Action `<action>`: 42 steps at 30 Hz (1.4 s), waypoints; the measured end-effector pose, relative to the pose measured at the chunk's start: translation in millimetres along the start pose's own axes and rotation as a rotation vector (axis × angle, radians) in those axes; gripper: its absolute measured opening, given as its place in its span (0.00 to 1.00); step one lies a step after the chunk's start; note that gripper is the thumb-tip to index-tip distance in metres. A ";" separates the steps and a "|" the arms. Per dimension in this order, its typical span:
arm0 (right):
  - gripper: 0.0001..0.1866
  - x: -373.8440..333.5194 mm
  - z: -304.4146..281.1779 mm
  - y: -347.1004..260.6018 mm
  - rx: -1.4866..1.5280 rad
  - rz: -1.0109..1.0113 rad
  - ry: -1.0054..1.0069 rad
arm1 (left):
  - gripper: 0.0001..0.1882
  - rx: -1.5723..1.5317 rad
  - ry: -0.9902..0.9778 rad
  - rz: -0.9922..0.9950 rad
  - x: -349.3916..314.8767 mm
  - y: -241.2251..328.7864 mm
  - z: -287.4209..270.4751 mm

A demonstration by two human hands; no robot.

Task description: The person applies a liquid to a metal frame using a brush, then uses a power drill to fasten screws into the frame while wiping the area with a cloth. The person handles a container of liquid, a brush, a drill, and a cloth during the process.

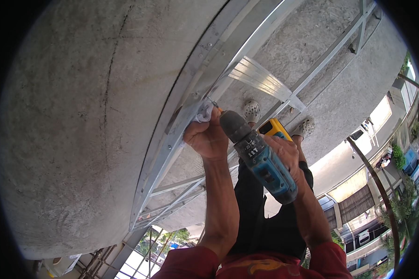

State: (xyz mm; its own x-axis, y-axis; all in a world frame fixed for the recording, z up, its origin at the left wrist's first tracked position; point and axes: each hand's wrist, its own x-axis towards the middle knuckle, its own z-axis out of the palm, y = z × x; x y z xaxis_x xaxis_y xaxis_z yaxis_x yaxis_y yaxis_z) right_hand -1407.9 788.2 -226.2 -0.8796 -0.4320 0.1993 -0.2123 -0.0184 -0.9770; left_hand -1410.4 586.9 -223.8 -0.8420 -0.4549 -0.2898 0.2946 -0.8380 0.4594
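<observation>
My right hand (285, 153) is wrapped round the grip of a teal and black cordless drill (267, 172), which points up and to the left. Its yellow-topped battery (275, 129) shows beyond the hand. Just left of the drill's chuck, my left hand (208, 139) is closed on a crumpled clear plastic bag (203, 113); whatever is inside it is too small to make out. The thin drill tip is close to the left fingers, beside a silvery metal channel (159, 162) along the wall. Whether the tip touches the metal, I cannot tell.
A curved concrete wall (79, 116) with dark lines fills the left. A second metal rail (328, 53) runs at right, joined by a shiny ribbed strip (260, 78). My feet in clogs (252, 110) stand on concrete. Beyond the right edge are a pole (376, 179) and a street.
</observation>
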 end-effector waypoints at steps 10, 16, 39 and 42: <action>0.28 9.7 -6.4 5.6 -0.041 -0.048 -0.033 | 0.22 0.080 0.212 0.040 -0.1 1.2 13.6; 0.29 24.5 10.3 8.4 0.039 -0.054 -0.019 | 0.25 0.185 0.226 -0.082 -10.7 5.5 4.5; 0.36 -5.7 -20.9 -76.7 -0.161 0.410 -0.007 | 0.22 0.103 -0.057 0.099 5.7 -5.8 -10.4; 0.34 1.6 -6.6 -82.3 -0.042 0.435 0.094 | 0.23 0.061 -0.026 0.044 5.8 -3.4 -7.6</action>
State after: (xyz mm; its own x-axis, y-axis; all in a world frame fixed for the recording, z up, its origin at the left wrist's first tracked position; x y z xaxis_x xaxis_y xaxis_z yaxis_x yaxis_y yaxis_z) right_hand -1394.6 795.0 -145.0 -0.9255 -0.3073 -0.2213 0.1702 0.1846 -0.9680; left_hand -1412.8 584.9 -233.4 -0.8403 -0.4827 -0.2469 0.3045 -0.7969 0.5217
